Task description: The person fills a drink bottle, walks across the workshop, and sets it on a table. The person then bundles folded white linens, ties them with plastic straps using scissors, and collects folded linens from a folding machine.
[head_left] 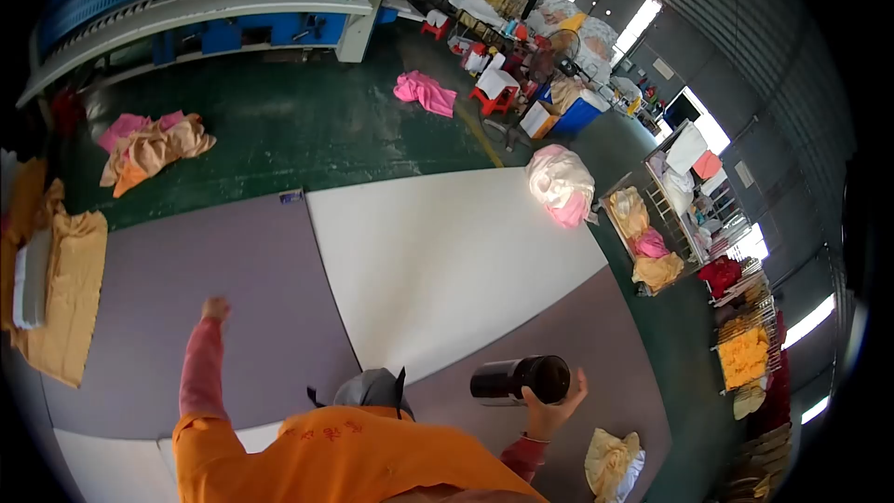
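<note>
My right hand (556, 407) is at the lid end of a dark, shiny bottle (498, 382), with the thumb against it and the fingers curving round its far side. Whether the bottle rests on the grey surface beneath it cannot be told. My left hand (215, 307) is stretched forward over a grey-purple panel (149, 289), fingers curled in, with nothing visible in it. A white panel (438, 251) lies between the two grey ones. Near my right arm is a crumpled cream cloth (611, 466). A grey object with dark straps (374, 389) shows in front of my orange garment (345, 456).
A pink-and-white bundle (561, 182) sits at the white panel's far corner. Folded yellow cloth (70, 289) lies at the left edge. Cloth heaps (154, 151) lie on the green floor (307, 102) before a blue machine (242, 0). Racks (745, 354) hold fabric at right.
</note>
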